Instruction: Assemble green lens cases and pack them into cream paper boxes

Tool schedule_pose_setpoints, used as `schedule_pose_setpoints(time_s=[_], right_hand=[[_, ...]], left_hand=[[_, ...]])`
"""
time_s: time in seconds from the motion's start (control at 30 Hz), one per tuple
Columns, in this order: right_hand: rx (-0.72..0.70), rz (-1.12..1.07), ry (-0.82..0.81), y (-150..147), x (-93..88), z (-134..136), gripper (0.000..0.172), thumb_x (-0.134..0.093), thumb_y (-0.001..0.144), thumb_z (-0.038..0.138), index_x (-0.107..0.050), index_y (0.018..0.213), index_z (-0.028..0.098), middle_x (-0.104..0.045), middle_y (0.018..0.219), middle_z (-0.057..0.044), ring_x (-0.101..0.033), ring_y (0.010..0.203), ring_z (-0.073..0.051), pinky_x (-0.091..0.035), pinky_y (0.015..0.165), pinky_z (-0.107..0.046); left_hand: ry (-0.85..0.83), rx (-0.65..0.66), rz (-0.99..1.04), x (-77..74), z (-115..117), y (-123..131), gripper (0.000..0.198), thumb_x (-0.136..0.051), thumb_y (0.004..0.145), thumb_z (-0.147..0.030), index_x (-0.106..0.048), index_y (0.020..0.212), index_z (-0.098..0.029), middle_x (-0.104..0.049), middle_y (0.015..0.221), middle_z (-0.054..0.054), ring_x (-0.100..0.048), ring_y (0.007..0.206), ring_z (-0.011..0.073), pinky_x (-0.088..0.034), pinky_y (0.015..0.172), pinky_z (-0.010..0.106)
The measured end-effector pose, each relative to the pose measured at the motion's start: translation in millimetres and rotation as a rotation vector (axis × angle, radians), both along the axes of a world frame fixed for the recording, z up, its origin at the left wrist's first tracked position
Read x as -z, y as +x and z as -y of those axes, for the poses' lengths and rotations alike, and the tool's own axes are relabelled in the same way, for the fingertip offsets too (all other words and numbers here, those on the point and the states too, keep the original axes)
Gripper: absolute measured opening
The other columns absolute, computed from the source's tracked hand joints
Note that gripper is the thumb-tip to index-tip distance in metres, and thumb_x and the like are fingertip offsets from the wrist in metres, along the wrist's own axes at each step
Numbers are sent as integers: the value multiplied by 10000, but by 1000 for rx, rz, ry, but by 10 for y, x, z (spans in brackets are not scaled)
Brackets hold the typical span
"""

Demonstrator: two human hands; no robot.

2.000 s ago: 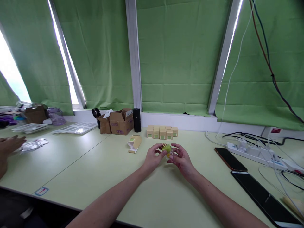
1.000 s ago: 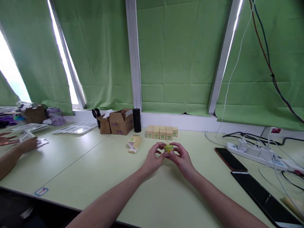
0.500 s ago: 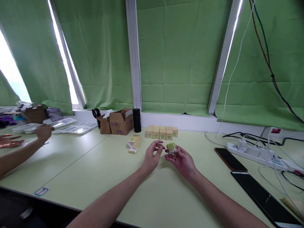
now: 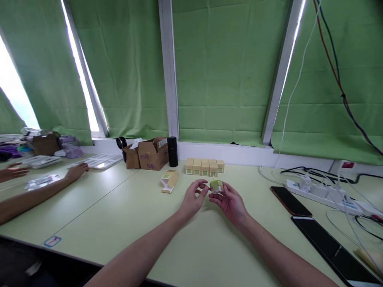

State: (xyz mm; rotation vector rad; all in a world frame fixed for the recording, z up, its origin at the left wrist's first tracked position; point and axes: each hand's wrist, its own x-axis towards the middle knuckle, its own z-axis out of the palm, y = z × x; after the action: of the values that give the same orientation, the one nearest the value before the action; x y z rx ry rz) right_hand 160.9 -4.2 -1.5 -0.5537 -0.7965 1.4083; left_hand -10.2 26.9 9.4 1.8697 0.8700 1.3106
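In front of me, my right hand (image 4: 231, 201) grips a small clear plastic case with a green top (image 4: 216, 186) between thumb and fingers. Close to the case's left side is my left hand (image 4: 193, 198), its fingers curved and its thumb a little apart from the index finger. Nothing shows in it, and I cannot tell whether its fingertips touch the case. An opened small carton (image 4: 169, 181) lies on its side beyond my left hand. Several small tan boxes with green labels (image 4: 205, 167) stand in a group behind the case.
A brown cardboard box (image 4: 152, 155) and a black cylinder (image 4: 172, 151) stand by the wall. On the right lie a phone (image 4: 291, 200), a larger black device (image 4: 335, 249) and a power strip (image 4: 323, 195) with cables. A co-worker's hand (image 4: 77, 171) rests near white trays (image 4: 104, 161).
My left hand's fingertips have drawn slightly closer together beside the case; my right hand keeps hold of it. On the left, the co-worker's hand has moved right and down toward the table.
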Motion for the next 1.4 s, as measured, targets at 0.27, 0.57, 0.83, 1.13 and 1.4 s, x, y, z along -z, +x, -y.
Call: schedule_pose_setpoints(time_s=[0.27,0.57,0.83,1.13,1.4], right_hand=[[113,130,45,-34,-10,62,531,-894,708,403,-631,1144,251,-748,1001,-47,-722,859,-224,-594,698,-353],[231,313,136,32,56,-23,656,-913,607,337,-624,1191,256,-704,1118,-69,-663,1044,-265,-554,885,-420],[435,352,71,137,102,-128,491,-805,679,382,-652,1120,230,-697,1063,-80,-621,1043,-266,-538,799,-387],[451,371,63,149,135,-156,485,-799,648,377,-662,1089,230,-704,990,-67,-628,979,-254,-534,730,-358],[438,408,62,163,170,-156,500,-796,671,397,-655,1119,227,-704,1005,-71,-631,983,-256,-533,732,-354]], left_hand=[[25,-14,-40,27,-29,-6,495,-704,880,-458,-616,1306,-220,-640,1282,135,-620,1164,264,-539,952,428],[-35,77,-55,45,-57,8,464,-774,783,-182,-658,1230,-223,-661,1304,114,-637,1164,264,-513,1013,450],[80,-34,-236,100,-138,-102,485,-732,769,-105,-677,1230,-247,-642,1240,85,-540,1240,273,-425,1125,477],[33,-78,-508,153,-146,-125,441,-719,801,-206,-669,1238,-234,-644,1260,83,-495,1262,286,-399,1129,431],[8,-100,-628,61,-65,-132,542,-732,768,-285,-627,1299,-267,-649,1317,74,-490,1305,310,-397,1127,453]])
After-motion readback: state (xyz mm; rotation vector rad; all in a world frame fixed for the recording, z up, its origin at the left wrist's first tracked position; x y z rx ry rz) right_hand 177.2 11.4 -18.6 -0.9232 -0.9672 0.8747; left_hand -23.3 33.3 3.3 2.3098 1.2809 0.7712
